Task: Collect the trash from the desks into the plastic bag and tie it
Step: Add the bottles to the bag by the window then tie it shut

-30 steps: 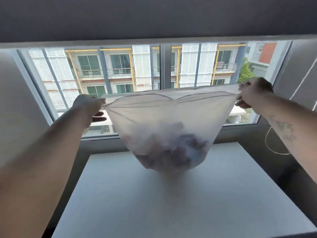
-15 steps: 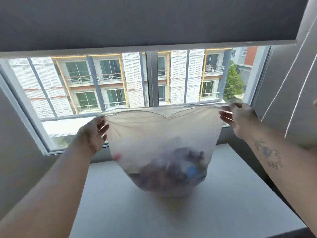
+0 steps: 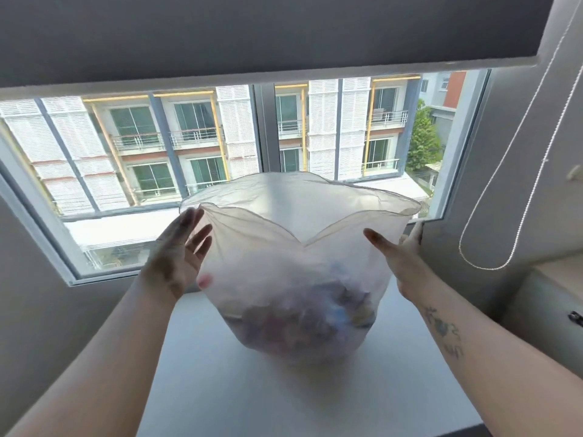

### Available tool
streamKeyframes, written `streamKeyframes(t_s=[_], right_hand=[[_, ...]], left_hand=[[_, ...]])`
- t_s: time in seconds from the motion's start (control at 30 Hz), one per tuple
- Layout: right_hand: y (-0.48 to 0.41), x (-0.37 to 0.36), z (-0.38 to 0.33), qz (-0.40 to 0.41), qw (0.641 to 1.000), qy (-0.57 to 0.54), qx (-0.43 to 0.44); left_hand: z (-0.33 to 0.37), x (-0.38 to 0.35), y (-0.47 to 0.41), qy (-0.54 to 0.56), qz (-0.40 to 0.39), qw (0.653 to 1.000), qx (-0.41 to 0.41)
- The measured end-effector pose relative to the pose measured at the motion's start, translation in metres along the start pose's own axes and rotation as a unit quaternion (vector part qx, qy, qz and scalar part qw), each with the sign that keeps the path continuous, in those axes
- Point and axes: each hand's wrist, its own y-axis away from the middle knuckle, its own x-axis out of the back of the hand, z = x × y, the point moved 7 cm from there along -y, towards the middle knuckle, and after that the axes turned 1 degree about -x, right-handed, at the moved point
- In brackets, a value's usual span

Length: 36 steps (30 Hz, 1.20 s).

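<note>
A translucent plastic bag stands on the white desk below the window. Its mouth is wide open, with a wavy, ballooned rim. Crumpled, mixed-colour trash fills its bottom. My left hand is at the bag's left side, palm toward it and fingers spread, touching the plastic just below the rim. My right hand is at the bag's right side with its fingers apart: the thumb lies on the front face and the other fingers reach past the right edge. Neither hand pinches the rim.
A wide window lies right behind the bag, with a dark roller blind lowered over its top. A beaded blind cord hangs in a loop at the right. A pale cabinet stands beside the desk's right edge.
Both hands have let go of the stretched rim and opened. The bag has settled onto the desk, its mouth has puffed open, and the hands now flank its sides lower down.
</note>
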Motion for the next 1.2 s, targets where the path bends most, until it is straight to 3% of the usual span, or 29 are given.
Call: streamKeyframes(t_s=[0.1, 0.2, 0.33, 0.43, 0.53, 0.6, 0.67, 0.7, 0.77, 0.87, 1.0, 1.07, 1.13, 1.2], right_hand=[[-0.012, -0.003, -0.018, 0.038, 0.999, 0.01, 0.006], [-0.01, -0.007, -0.038, 0.051, 0.998, 0.021, 0.025], [0.0, -0.007, -0.049, 0.053, 0.998, -0.008, 0.029], [0.006, -0.009, -0.049, 0.065, 0.997, -0.026, 0.035], [0.012, -0.027, -0.058, 0.009, 0.989, -0.149, 0.006], [0.014, -0.043, -0.063, -0.032, 0.944, -0.326, -0.038], [0.014, -0.051, -0.064, -0.023, 0.903, -0.422, -0.076], [0.013, -0.052, -0.064, -0.002, 0.895, -0.439, -0.083], [0.012, -0.05, -0.067, 0.028, 0.889, -0.448, -0.085], [0.012, -0.052, -0.072, -0.006, 0.881, -0.464, -0.087], [0.012, -0.061, -0.073, -0.045, 0.931, -0.355, -0.068], [0.01, -0.06, -0.069, -0.007, 0.937, -0.344, -0.061], [0.008, -0.056, -0.066, 0.016, 0.914, -0.4, -0.069], [0.008, -0.054, -0.064, 0.023, 0.893, -0.445, -0.069]], left_hand=[[0.007, 0.004, 0.005, -0.11, 0.011, 0.991, -0.07], [0.017, 0.017, 0.004, -0.249, 0.08, 0.955, -0.141], [0.028, 0.033, -0.003, -0.291, 0.155, 0.929, -0.17], [0.021, 0.039, -0.009, -0.199, 0.158, 0.959, -0.125], [0.004, 0.038, -0.01, -0.06, 0.196, 0.978, -0.023], [-0.004, 0.027, -0.006, 0.009, 0.199, 0.98, 0.006], [-0.006, 0.018, 0.002, 0.026, 0.21, 0.977, 0.022], [-0.006, 0.014, 0.005, 0.012, 0.203, 0.978, 0.036], [-0.01, 0.002, 0.008, -0.012, 0.116, 0.99, 0.077], [-0.016, -0.01, 0.012, -0.022, 0.0, 0.995, 0.098], [-0.021, -0.019, 0.024, -0.051, -0.141, 0.984, 0.096], [-0.02, -0.017, 0.027, -0.121, -0.136, 0.981, 0.061], [-0.02, -0.014, 0.025, -0.305, -0.094, 0.948, -0.012], [-0.018, -0.014, 0.024, -0.365, -0.064, 0.927, -0.053]])
